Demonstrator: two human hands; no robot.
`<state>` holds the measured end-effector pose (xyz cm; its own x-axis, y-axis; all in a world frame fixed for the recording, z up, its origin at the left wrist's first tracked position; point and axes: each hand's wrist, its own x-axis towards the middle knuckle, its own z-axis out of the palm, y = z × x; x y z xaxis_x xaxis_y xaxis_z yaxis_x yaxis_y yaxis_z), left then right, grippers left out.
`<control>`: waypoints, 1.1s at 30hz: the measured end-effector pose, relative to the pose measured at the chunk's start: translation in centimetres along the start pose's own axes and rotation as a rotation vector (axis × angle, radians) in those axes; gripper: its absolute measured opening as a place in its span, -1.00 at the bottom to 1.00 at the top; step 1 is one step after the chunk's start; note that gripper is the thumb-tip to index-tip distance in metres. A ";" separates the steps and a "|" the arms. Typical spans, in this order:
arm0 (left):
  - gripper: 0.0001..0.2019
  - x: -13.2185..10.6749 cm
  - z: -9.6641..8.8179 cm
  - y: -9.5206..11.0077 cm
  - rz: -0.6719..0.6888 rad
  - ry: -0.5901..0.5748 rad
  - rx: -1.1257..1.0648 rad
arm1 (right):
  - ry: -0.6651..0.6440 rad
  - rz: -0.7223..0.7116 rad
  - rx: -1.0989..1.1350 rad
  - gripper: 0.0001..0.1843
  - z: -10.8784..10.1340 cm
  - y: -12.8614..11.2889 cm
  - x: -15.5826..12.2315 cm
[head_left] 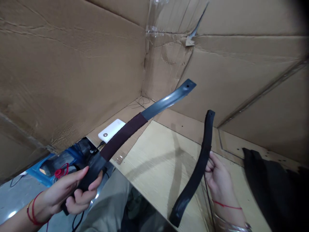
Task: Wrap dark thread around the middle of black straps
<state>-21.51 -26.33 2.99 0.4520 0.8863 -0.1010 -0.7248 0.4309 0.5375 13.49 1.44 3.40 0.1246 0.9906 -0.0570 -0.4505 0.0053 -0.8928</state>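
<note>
Cardboard walls meet behind the pale surface; the left hand grips a curved, maroon-sleeved strip, the right hand a black strip.

Red cords circle both wrists (silver bangles on the right), with greyish trousers.
</note>
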 end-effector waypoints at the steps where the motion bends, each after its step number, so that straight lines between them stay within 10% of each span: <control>1: -0.58 0.0 -0.2 -0.1 0.001 -0.014 0.029 | 0.004 -0.001 0.000 -0.41 0.0 0.0 0.0; 28: -0.55 -0.4 -2.5 -0.8 -0.009 0.007 0.136 | 0.002 0.017 0.023 -0.39 -0.2 -0.1 0.0; 33: -0.54 -0.2 -2.5 1.5 0.225 0.326 0.463 | -0.009 -0.004 0.010 -0.41 0.0 -0.2 -0.2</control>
<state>-24.00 -25.47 1.74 0.0784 0.9848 -0.1549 -0.4494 0.1736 0.8763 13.51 1.20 3.58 0.1183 0.9917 -0.0497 -0.4590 0.0103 -0.8884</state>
